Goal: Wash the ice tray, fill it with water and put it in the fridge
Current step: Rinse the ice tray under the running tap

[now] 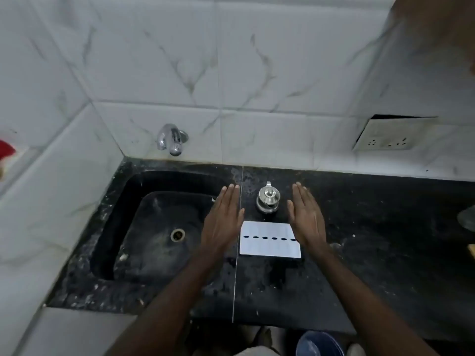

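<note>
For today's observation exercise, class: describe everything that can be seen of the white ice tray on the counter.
The ice tray is a white, flat rectangle, apparently plastic, with a row of small dark oval marks along its middle. It lies flat on the black speckled counter, right of the sink and in front of a small steel pot. The right hand overlaps its right edge; the left hand hovers beside it. Its cells are not visible.

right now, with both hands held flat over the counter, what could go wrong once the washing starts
1. The steel jug stands just behind the white ice tray, between the left hand and right hand; lifting the tray carelessly could knock it over.
2. The tap is in the wall corner, left of the tray, so the tray must cross the sink edge; a wet grip might slip.
3. A wall socket sits above the counter; splashes may reach it.
</note>
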Motion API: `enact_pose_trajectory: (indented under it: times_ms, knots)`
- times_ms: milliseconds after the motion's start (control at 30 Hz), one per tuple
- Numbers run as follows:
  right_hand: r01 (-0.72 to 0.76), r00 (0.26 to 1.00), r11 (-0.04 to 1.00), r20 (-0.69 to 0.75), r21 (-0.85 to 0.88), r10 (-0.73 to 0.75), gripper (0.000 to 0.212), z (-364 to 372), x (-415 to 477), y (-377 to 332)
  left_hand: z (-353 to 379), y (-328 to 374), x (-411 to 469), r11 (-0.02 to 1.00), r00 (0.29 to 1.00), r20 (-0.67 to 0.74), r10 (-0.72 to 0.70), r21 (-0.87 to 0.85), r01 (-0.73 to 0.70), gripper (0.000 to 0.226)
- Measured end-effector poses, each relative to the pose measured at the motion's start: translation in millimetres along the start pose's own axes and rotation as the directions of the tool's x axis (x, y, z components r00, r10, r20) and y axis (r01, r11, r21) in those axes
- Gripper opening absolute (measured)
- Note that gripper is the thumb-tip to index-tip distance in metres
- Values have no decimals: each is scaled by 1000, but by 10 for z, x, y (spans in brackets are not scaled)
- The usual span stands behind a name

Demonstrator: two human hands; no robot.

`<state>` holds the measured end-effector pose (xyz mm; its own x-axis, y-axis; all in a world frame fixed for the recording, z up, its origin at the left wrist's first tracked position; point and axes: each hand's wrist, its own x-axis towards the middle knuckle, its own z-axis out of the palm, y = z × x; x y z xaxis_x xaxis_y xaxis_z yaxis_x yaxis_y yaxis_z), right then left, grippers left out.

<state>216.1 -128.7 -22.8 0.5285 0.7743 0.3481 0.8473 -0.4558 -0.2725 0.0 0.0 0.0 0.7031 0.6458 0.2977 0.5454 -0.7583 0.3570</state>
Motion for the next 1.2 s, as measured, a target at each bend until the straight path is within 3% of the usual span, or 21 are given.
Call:
enact_pose_trajectory:
  times_ms: [167,467,800,933,1100,1200]
  knots:
    - [-75,991,997,109,-20,77,48,297,-202,359,371,-4,-65,989,963,230,-141,-20,150,71]
    - [-294,866,956,431,24,255,40,600,-475,784,1050,-12,-240,921,764,569,-304,-31,389,78]
    - [-461,757,886,546,54,360,31,804,-552,803,1334,104,-284,803,668,590,-453,-55,594,70]
    - [-535,735,840,538,86,413,29,889,-558,723,1280,87,-230,633,585,569,-578,-141,761,61]
    - [-549,753,821,521,160,402,15,920,-536,439,1130,-193,-293,585,595,488,-639,-194,788,41]
    - [-548,771,802,517,239,372,15,925,-472,142,966,-439,-304,503,558,447,-699,-248,828,42]
